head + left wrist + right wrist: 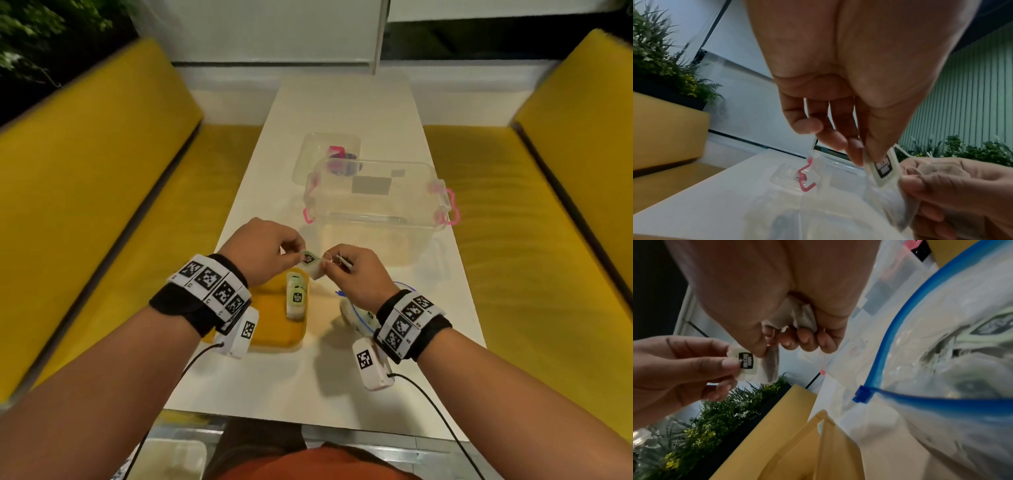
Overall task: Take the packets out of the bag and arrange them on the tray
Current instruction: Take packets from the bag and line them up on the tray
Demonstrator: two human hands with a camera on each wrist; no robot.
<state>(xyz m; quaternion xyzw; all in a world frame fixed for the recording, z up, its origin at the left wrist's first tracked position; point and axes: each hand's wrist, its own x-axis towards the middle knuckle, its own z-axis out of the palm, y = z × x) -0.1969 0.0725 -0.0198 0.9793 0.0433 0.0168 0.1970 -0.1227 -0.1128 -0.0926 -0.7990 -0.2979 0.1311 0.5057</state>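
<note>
A small packet (310,263) is pinched at its label by the thumb and forefinger of the left hand (265,251), while further packets are bunched in the curled fingers of the right hand (356,274), both held above the far end of the yellow tray (270,329), where a row of packets (296,296) is laid. The bunched packets in the right palm are shown only in the right wrist view, as are the blue-zippered clear bag (941,353) and the packets left inside it. The clear box (376,212) with pink latches stands beyond on the table (342,109).
</note>
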